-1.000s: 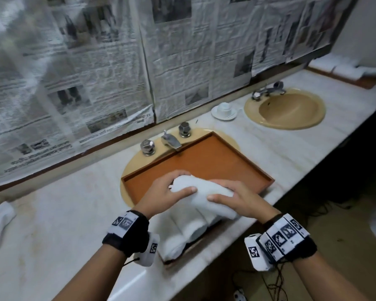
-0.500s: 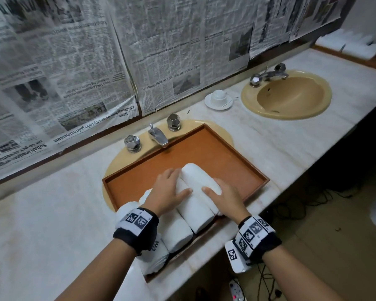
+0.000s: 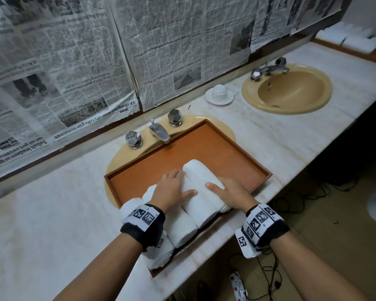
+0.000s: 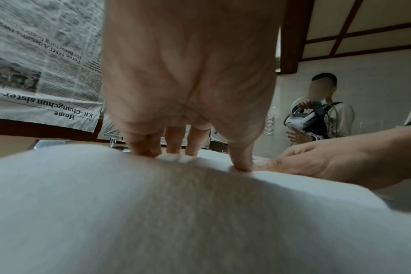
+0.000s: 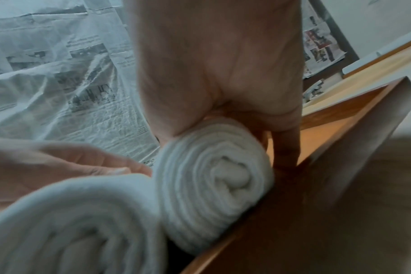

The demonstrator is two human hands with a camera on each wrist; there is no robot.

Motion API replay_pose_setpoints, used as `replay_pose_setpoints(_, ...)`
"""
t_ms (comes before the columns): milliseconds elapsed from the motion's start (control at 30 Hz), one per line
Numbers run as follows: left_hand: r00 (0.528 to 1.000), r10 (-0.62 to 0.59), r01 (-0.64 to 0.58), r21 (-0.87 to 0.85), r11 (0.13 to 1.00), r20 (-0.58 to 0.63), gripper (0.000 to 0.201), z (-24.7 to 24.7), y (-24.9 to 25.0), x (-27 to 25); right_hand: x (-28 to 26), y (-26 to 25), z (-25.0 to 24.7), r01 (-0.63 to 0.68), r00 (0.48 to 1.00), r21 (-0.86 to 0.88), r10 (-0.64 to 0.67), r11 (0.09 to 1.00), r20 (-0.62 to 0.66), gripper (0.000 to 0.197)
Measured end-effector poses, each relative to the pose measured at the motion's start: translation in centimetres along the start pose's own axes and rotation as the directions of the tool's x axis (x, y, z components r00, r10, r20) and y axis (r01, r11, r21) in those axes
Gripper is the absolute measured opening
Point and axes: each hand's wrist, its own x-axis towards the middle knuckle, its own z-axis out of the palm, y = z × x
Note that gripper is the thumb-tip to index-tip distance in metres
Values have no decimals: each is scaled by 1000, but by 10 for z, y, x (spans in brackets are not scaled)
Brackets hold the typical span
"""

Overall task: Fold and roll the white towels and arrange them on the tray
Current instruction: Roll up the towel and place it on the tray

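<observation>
A brown tray (image 3: 215,153) lies over the left sink. Several rolled white towels lie side by side at its near-left end, among them a roll (image 3: 182,227) under my left wrist. The rightmost towel roll (image 3: 199,172) lies between my hands. My left hand (image 3: 174,187) rests flat on the rolls, its thumb on that rightmost roll; the left wrist view shows its straight fingers (image 4: 239,153) pressing into white towel (image 4: 176,213). My right hand (image 3: 230,190) cups the roll's right side, thumb on top. In the right wrist view the palm (image 5: 223,74) wraps the spiral roll end (image 5: 214,176) beside the tray wall (image 5: 340,148).
A faucet (image 3: 159,131) and two knobs stand just behind the tray. A cup on a saucer (image 3: 219,93) and a second sink (image 3: 289,88) lie to the right. Another tray with towels (image 3: 352,38) is far right. Newspaper covers the wall. A person (image 4: 319,115) stands behind.
A second ago both hands held the roll above the tray's near end. They lowered it beside the other rolls and now rest on it there.
</observation>
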Motion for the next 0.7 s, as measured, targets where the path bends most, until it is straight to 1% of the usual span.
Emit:
replay_pose_setpoints(67,1000,-4,4,-5,1000,5,78,0,0,-1,1,4,-3,0,1000,75,-2,997,24,64)
replay_pose_setpoints(133,1000,-4,4,-15,1000,3,77,0,0,-1,4,6,-5,-9,999,110,4,994,45,66)
replay_pose_setpoints(233,1000,2,-3,-21,1000,-5,77,0,-1,-2,4,7,-6,-32,998,140,23,990,65,83)
replay_pose_setpoints(267,1000,4,-4,-23,1000,-7,76,1,-1,-2,4,7,-5,-32,998,144,23,989,66,82)
replay_pose_setpoints(300,1000,7,-7,-22,1000,-5,77,1,-2,-3,2,5,-4,-26,998,134,19,991,58,76)
replay_pose_setpoints(367,1000,12,-12,-19,1000,-7,77,1,-2,-3,-1,2,-1,41,999,99,-44,994,20,56)
replay_pose_setpoints(400,1000,12,-12,-19,1000,-8,78,1,-2,-3,-2,-1,0,86,996,84,-86,993,3,51)
replay_pose_setpoints(433,1000,12,-13,-20,1000,-7,78,1,-2,-4,-4,-4,1,124,992,75,-124,989,-10,50)
replay_pose_setpoints(533,1000,11,-11,-28,1000,-4,77,1,-2,-4,-4,-5,5,192,981,28,-192,981,-15,56)
replay_pose_setpoints(600,1000,9,-9,-31,999,-2,77,1,-2,-3,-6,-6,8,198,980,-52,-197,979,25,66)
replay_pose_setpoints(700,1000,3,-2,-34,999,5,78,1,-3,-1,-5,-9,11,175,985,-144,-172,974,35,75)
